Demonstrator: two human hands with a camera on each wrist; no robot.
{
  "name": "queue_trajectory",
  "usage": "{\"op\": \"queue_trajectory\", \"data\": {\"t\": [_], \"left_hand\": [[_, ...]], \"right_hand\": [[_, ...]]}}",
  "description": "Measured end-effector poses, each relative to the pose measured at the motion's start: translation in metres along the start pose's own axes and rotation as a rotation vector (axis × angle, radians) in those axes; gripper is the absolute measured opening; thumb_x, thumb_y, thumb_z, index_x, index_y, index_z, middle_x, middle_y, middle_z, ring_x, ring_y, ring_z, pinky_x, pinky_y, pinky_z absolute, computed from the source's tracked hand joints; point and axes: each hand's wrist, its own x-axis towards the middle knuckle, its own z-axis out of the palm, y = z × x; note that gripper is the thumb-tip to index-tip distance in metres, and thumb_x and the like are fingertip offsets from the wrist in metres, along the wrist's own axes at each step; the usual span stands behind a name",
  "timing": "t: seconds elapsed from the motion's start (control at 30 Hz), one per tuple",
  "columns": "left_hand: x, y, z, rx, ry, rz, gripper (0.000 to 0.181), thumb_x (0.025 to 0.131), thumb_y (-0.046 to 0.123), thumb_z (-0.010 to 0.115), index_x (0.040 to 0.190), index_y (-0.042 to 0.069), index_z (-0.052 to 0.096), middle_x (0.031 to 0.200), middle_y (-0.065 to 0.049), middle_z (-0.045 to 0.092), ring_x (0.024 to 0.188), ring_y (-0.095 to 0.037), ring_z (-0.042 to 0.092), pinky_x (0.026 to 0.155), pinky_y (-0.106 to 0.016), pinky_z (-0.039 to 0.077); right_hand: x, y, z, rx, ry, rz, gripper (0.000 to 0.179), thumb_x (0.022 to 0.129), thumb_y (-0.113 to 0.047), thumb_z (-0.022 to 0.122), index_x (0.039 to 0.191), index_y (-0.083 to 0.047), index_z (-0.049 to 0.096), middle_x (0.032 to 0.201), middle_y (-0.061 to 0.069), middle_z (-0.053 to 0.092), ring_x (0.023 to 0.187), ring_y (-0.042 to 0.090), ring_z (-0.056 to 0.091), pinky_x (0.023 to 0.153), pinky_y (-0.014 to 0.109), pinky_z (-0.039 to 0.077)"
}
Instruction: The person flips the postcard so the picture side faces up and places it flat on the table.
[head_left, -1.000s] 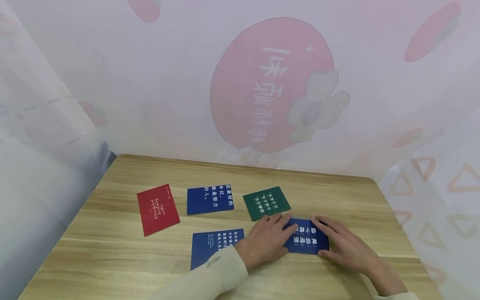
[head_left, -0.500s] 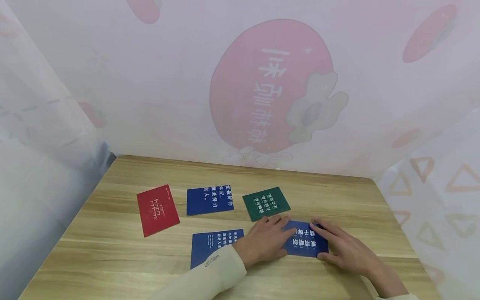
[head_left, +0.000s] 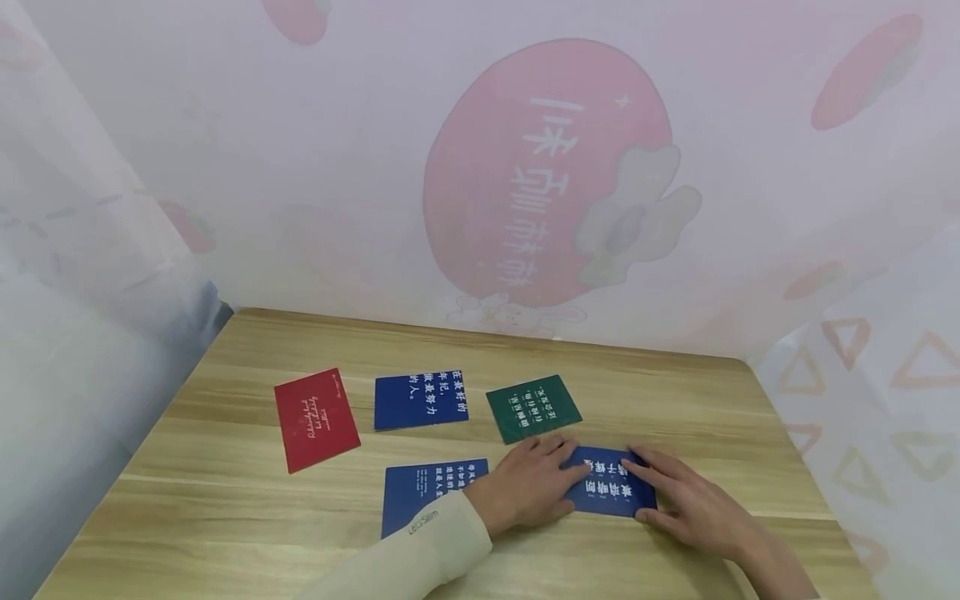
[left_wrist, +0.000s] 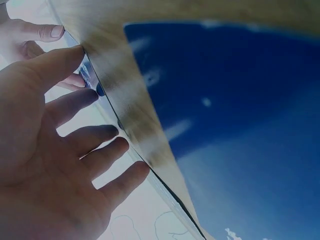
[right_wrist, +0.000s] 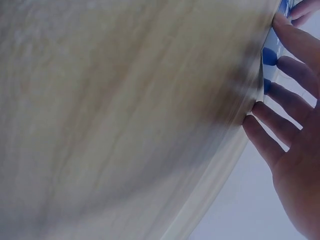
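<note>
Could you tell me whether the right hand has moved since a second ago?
Yes. The right hand has slid slightly left over the blue card, toward the left hand.

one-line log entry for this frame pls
left hand: flat on blue card | right hand: flat on same card | card: lying on table | nearby: green card, second blue card

A dark blue rectangular card (head_left: 611, 490) with white Chinese characters printed on it lies flat and face up on the wooden table (head_left: 675, 392). It sits toward the table's near edge, right of centre, turned slightly askew to that edge. Its left and right ends are partly covered; the printed middle shows plainly.
</note>
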Motion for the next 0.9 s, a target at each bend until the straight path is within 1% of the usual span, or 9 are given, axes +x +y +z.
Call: {"op": "queue_trajectory", "data": {"t": [0.3,0.4,0.43,0.53,0.6,0.7,0.77,0.9], "left_hand": [[0.001,0.002,0.000,-0.026,-0.013,-0.005,0.057,0.111,0.051,0.058,0.165,0.039,0.047,0.178,0.003,0.036,0.165,-0.018,0.034,0.134,-0.044,0.033],[0.000,0.003,0.000,-0.036,-0.018,-0.003,0.056,0.111,0.050,0.058,0.165,0.039,0.046,0.178,0.003,0.037,0.165,-0.017,0.034,0.134,-0.044,0.033],[0.001,0.004,0.000,-0.038,-0.019,-0.002,0.056,0.111,0.050,0.058,0.165,0.039,0.046,0.178,0.003,0.037,0.165,-0.017,0.034,0.134,-0.044,0.033],[0.000,0.004,-0.001,-0.042,-0.023,0.003,0.057,0.111,0.050,0.057,0.166,0.039,0.046,0.178,0.003,0.036,0.165,-0.017,0.034,0.134,-0.044,0.033],[0.000,0.003,-0.001,-0.045,-0.023,0.005,0.057,0.112,0.050,0.057,0.166,0.038,0.046,0.178,0.003,0.036,0.165,-0.018,0.033,0.134,-0.044,0.033],[0.000,0.000,-0.001,-0.055,-0.016,0.014,0.057,0.111,0.050,0.057,0.166,0.038,0.045,0.178,0.003,0.036,0.166,-0.018,0.033,0.133,-0.044,0.034],[0.000,-0.002,-0.002,-0.064,-0.008,0.025,0.057,0.111,0.049,0.057,0.166,0.038,0.046,0.177,0.002,0.037,0.166,-0.019,0.033,0.133,-0.043,0.035],[-0.001,-0.006,-0.005,-0.093,0.003,0.046,0.056,0.111,0.046,0.058,0.165,0.037,0.048,0.176,0.003,0.039,0.166,-0.022,0.033,0.132,-0.045,0.036]], "right_hand": [[-0.002,0.001,-0.002,0.022,-0.027,0.012,0.062,0.101,-0.049,0.076,0.155,-0.020,0.063,0.165,0.014,0.054,0.148,0.043,0.055,0.107,0.062,0.057],[-0.001,0.001,-0.005,0.051,-0.038,0.039,0.061,0.101,-0.050,0.077,0.152,-0.019,0.066,0.163,0.015,0.056,0.147,0.043,0.056,0.108,0.064,0.056],[-0.001,0.001,-0.005,0.064,-0.029,0.051,0.060,0.100,-0.049,0.077,0.151,-0.019,0.067,0.162,0.014,0.057,0.146,0.043,0.057,0.109,0.064,0.055],[0.000,0.000,-0.006,0.091,0.024,0.087,0.055,0.100,-0.045,0.079,0.147,-0.018,0.070,0.157,0.014,0.062,0.141,0.042,0.062,0.109,0.065,0.054],[0.000,-0.001,-0.006,0.097,0.090,0.108,0.050,0.099,-0.037,0.081,0.144,-0.016,0.071,0.150,0.013,0.067,0.135,0.041,0.066,0.107,0.064,0.056],[0.003,-0.002,-0.006,0.067,0.191,0.132,0.047,0.097,-0.023,0.083,0.141,-0.012,0.072,0.137,0.012,0.076,0.125,0.040,0.072,0.101,0.063,0.059],[0.006,-0.003,-0.006,0.042,0.248,0.144,0.045,0.096,-0.017,0.083,0.140,-0.011,0.072,0.128,0.010,0.079,0.118,0.038,0.076,0.097,0.061,0.062],[0.011,-0.004,-0.004,0.002,0.303,0.156,0.042,0.096,-0.014,0.082,0.137,-0.010,0.073,0.120,0.008,0.081,0.110,0.034,0.078,0.089,0.057,0.065]]}}
